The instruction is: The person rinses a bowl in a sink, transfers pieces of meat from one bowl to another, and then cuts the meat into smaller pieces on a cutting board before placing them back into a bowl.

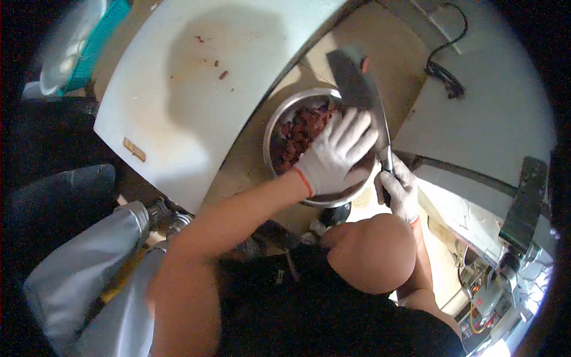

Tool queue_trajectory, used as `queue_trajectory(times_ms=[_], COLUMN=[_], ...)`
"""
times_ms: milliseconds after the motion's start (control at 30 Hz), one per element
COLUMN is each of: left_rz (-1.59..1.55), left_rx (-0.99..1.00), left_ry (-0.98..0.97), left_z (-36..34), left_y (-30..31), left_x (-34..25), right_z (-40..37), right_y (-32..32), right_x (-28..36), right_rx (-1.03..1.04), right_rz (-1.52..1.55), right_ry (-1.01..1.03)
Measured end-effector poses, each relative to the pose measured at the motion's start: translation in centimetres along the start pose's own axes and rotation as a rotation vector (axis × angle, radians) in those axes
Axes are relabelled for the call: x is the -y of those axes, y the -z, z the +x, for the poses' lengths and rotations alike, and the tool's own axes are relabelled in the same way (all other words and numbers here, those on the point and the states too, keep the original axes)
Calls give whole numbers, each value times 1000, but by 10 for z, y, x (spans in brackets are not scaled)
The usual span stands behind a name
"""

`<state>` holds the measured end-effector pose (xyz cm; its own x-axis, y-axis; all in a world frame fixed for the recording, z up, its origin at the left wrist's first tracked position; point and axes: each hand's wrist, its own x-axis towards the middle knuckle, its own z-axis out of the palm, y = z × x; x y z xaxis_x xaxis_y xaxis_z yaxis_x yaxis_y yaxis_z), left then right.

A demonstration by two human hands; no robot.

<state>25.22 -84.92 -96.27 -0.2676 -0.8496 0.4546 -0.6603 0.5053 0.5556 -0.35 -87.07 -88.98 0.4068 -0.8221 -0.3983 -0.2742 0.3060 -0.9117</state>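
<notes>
A round metal bowl [269, 140] holds many small dark red meat pieces [303, 134]. Over its right side is my left hand [340, 152], in a white glove with a red cuff edge, fingers spread and nothing gripped, close to the blade. My right hand [399, 189], gloved too, is wrapped round the black handle of a large cleaver [357, 83]. The wide dark blade points up and away above the bowl's right rim, with a small red piece [365, 63] at it.
A white board [148, 89] with a few meat scraps [223, 75] lies at the left. A grey surface [476, 113] with a black cable [437, 68] stands at the right. Teal and white baskets [98, 44] are upper left. Grey-trousered legs [83, 256] show lower left.
</notes>
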Motion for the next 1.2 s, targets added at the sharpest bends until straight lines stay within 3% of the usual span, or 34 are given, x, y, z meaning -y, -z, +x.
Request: queue_trajectory(times_ms=[67,133,167,233,367,433,500,533,600,633,700,733,800,833,900,933,967,1000,1033,1067,1100,1200], left_rz=[-16,19,24,116,180,252,131,191,163,168,198,317,503,574,845,865,879,1050,1221,1066,940,986], left_rx=[81,332,326,-76,-184,-124,94,147,462,299,226,326,333,-204,-148,-477,-534,-622,-625,-599,-516,-284], left_ry=[16,190,189,167,55,55,156,110,98,-93,-191,-74,354,-56,634,504,734,818,946,1220,1335,1296], left_z=[-26,-42,-32,-1,64,66,43,15,-22,-17,35,63,91,59,71,49,42,32,13,18,24,-15], left_y=[-9,-6,1,33,50,34,12,3,23,52,121,166,255,264,358,389,432,465,503,536,558,612], left_x=[-4,-1,-1,-3,16,23,20,14,-1,-5,-4,-2,19,88,120,174,208,230,273,277,267,355], right_z=[4,9,11,14,13,8,8,14,34,36,55,65,73,76,94,100,105,108,111,113,114,123], right_y=[2,1,0,5,6,13,14,28,24,18,9,1,-23,-22,-29,-37,-39,-40,-42,-43,-44,-42], right_x=[-1,-6,-6,-7,-26,-31,-29,-44,-42,-26,-15,-4,33,45,63,72,78,86,91,96,99,106], right_rx=[-64,-106,-127,-74,-41,-4,-97,-75,-77,-98,-77,-91,-41,-33,95,75,72,104,139,179,202,214], right_rz=[8,43,89,34,-42,-294,-56,-47,52,127,169,126,92,93,-110,-129,-123,-181,-220,-262,-289,-325], right_ry=[-7,15,21,21,-42,106,-38,96,254,269,333,353,307,321,296,342,346,343,319,280,263,311])
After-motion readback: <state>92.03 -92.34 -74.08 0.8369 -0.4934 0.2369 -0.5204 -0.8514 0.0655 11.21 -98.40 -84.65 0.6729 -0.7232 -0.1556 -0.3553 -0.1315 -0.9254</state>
